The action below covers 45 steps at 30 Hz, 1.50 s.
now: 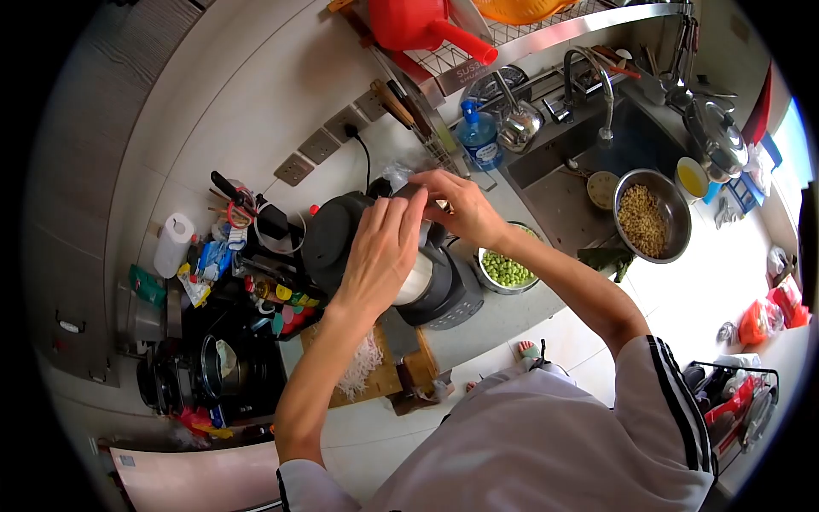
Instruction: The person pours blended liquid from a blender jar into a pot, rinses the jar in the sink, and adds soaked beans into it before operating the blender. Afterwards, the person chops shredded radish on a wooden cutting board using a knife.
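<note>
A blender [448, 294] with a dark grey base stands on the counter, whitish contents showing in its jug [415, 280]. My left hand [381, 243] lies over the near side of the jug's top, fingers stretched out and close together. At the far side, my right hand [465, 209] curls its fingers around the dark blender lid [437, 207], most of which the hands cover. Close to my right forearm sits a bowl of green beans or peas [507, 269]. A black rounded appliance [334, 239] stands left of the jug.
A cutting board [384, 392] with white shreds lies left of the blender, near a stove pot [223, 363]. To the right are a sink [559, 200], a metal bowl of soaked beans [644, 222] and a blue bottle [479, 136]. A rack [512, 51] hangs above.
</note>
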Each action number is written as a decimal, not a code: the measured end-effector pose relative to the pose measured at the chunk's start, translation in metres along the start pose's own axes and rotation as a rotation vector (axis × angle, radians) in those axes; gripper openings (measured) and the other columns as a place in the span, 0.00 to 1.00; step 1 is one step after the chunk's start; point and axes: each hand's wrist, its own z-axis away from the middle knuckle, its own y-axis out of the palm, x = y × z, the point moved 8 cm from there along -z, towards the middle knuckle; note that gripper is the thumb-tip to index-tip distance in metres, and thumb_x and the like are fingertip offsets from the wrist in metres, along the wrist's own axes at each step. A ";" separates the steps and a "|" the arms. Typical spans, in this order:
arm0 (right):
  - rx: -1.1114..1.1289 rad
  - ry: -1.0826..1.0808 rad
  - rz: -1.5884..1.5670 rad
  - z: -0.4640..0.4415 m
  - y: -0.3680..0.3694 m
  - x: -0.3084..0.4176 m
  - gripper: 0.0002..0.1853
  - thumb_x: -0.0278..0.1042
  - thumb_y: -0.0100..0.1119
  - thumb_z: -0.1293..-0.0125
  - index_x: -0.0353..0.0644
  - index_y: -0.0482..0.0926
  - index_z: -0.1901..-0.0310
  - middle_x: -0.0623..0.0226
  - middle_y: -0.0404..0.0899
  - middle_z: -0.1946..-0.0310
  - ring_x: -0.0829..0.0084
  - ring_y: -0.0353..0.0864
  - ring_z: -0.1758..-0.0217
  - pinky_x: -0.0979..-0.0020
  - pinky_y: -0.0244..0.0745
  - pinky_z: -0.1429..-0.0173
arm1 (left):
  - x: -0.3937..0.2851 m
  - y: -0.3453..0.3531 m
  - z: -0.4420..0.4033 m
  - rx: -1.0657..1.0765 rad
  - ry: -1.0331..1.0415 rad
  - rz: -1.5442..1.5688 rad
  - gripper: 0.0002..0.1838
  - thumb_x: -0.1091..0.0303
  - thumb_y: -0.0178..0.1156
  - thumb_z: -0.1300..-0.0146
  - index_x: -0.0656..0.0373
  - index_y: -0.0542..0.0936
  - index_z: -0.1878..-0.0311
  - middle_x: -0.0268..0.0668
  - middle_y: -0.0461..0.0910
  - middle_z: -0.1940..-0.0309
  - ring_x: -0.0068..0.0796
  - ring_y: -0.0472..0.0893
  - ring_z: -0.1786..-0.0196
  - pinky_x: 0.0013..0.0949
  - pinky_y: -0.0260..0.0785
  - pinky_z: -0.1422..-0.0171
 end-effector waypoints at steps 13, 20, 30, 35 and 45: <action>0.017 0.037 -0.013 0.000 -0.003 -0.001 0.27 0.22 0.69 0.48 0.40 0.73 0.45 0.59 0.78 0.57 0.63 0.81 0.58 0.65 0.78 0.54 | 0.000 -0.016 0.012 -0.109 0.089 0.110 0.18 0.83 0.58 0.56 0.62 0.74 0.57 0.41 0.71 0.57 0.43 0.73 0.53 0.41 0.67 0.49; 0.015 0.037 -0.016 -0.001 -0.002 -0.005 0.27 0.25 0.71 0.48 0.41 0.73 0.45 0.60 0.79 0.61 0.64 0.82 0.59 0.65 0.78 0.56 | -0.001 -0.022 0.027 -0.180 0.180 0.117 0.17 0.84 0.58 0.54 0.61 0.75 0.58 0.40 0.70 0.58 0.43 0.73 0.54 0.43 0.67 0.50; 0.012 0.093 -0.071 0.002 -0.001 -0.008 0.27 0.26 0.70 0.47 0.42 0.72 0.45 0.57 0.78 0.55 0.60 0.82 0.56 0.64 0.79 0.51 | 0.065 -0.083 0.081 -0.581 -0.058 0.199 0.11 0.87 0.55 0.41 0.62 0.67 0.59 0.44 0.68 0.59 0.39 0.72 0.57 0.39 0.67 0.48; -0.012 0.118 -0.042 0.004 0.000 -0.004 0.26 0.26 0.69 0.45 0.41 0.73 0.43 0.63 0.78 0.57 0.68 0.81 0.56 0.67 0.80 0.49 | 0.086 -0.107 0.094 -0.790 -0.079 0.352 0.10 0.85 0.52 0.37 0.63 0.65 0.57 0.44 0.65 0.56 0.35 0.70 0.55 0.41 0.67 0.45; -0.098 0.210 -0.035 0.037 -0.004 0.001 0.28 0.32 0.65 0.38 0.42 0.68 0.36 0.61 0.72 0.41 0.68 0.72 0.37 0.61 0.73 0.37 | 0.143 -0.117 0.110 -0.979 -0.388 0.543 0.07 0.78 0.52 0.32 0.62 0.66 0.54 0.36 0.68 0.57 0.26 0.69 0.54 0.28 0.61 0.43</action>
